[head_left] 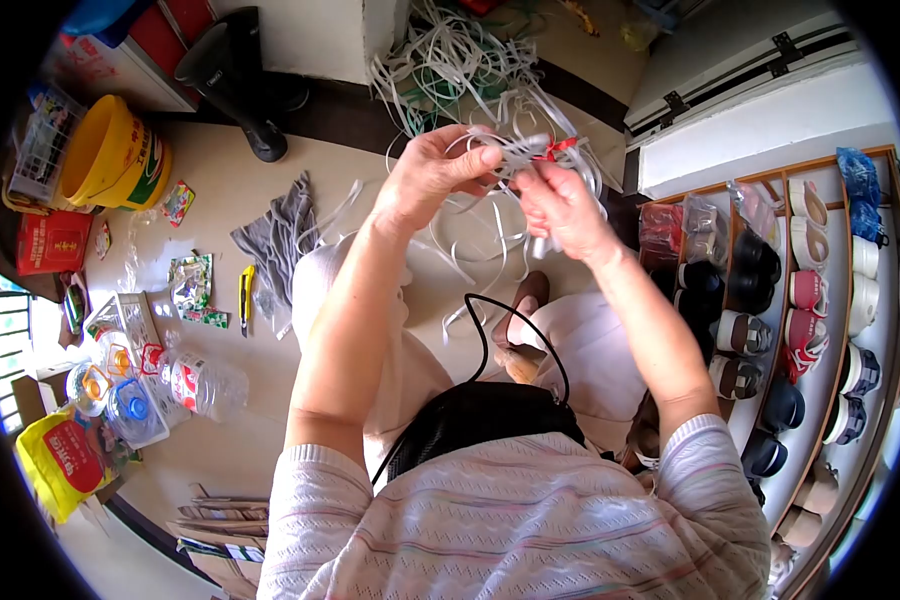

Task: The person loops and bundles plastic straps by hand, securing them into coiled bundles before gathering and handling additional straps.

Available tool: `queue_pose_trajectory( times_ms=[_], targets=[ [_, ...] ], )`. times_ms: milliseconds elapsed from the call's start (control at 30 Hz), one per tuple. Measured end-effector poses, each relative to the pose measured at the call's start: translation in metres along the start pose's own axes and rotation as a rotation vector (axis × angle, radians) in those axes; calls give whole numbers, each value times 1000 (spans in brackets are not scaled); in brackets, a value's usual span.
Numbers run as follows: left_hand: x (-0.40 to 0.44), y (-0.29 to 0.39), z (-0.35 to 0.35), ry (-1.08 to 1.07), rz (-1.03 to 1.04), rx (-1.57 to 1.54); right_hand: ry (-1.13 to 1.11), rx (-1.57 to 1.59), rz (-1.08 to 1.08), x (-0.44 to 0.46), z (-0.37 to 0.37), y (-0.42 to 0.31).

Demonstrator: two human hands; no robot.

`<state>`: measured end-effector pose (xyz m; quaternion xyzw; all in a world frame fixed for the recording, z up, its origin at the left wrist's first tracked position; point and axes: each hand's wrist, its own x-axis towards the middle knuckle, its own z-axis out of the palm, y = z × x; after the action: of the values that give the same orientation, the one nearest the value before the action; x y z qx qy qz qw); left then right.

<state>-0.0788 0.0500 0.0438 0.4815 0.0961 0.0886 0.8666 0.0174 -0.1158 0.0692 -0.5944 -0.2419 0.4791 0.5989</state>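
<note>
In front of me, above my knees, both hands are at a bundle of white plastic strapping (523, 150). My left hand (435, 172) is closed on looped strands at the bundle's left side, its thumb pointing right. Fingers wrapped round the bundle, my right hand (567, 212) grips it from the lower right. A red tie (562, 148) shows on the strapping just above my right hand. Loose strips hang below the hands towards the floor. Beyond them lies a tangled pile of white and green strapping (460, 70).
Shoes fill a rack (835, 300) on the right. Leftward on the floor are a grey cloth (280, 235), a yellow utility knife (245, 300), a yellow bucket (115, 155) and plastic bottles (195, 383). Black boots (225, 75) stand by the wall; flattened cardboard (220, 525) lies lower left.
</note>
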Motion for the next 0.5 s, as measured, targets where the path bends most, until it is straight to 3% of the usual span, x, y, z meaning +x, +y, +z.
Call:
queue_pose_trajectory(
  times_ms=[100,200,467,500],
  targets=[
    [6,-11,2,-7,45,-214,60,15,-85,14,22,21],
    [6,-10,6,141,42,-371,105,-226,-82,24,35,33],
    [14,-23,1,367,85,-334,-109,-524,105,31,34,21],
    [14,-22,1,387,101,-302,-87,-644,-32,34,31,27]
  ],
)
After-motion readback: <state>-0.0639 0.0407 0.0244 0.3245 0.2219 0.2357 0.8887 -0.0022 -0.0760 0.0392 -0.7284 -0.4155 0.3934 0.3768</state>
